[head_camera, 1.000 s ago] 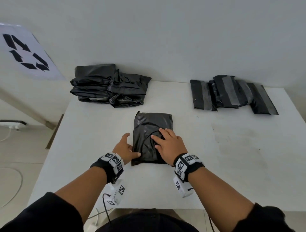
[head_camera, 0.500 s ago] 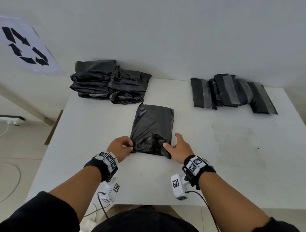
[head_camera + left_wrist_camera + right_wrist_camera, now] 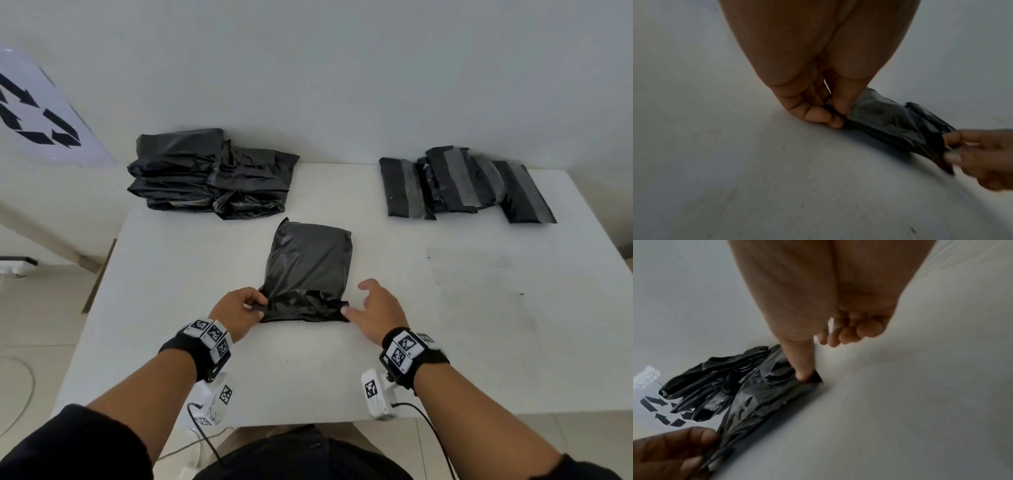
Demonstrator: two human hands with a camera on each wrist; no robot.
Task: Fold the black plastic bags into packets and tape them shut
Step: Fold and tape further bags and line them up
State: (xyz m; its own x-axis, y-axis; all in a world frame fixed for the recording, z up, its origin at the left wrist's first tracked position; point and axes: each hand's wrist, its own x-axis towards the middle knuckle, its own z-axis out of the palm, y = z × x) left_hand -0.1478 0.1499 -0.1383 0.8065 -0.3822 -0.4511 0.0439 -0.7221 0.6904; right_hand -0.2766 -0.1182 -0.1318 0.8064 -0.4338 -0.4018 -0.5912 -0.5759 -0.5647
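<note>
A flat folded black plastic bag (image 3: 310, 267) lies mid-table, long side pointing away from me. My left hand (image 3: 258, 305) pinches its near left corner between thumb and curled fingers, as the left wrist view shows (image 3: 838, 116). My right hand (image 3: 356, 298) is at the near right corner. There its thumb presses on the plastic (image 3: 760, 395), and its other fingers stay loose and off the bag. The bag's near edge is bunched up in a low fold between the two hands.
A pile of loose black bags (image 3: 209, 174) sits at the back left of the white table (image 3: 445, 325). Several taped packets (image 3: 462, 185) lie at the back right. A white sheet with a recycling sign (image 3: 37, 123) hangs on the left.
My right hand slid off the top of the bag to its near right corner. My left hand went from resting beside the bag to pinching the near left corner. The near edge has bunched up.
</note>
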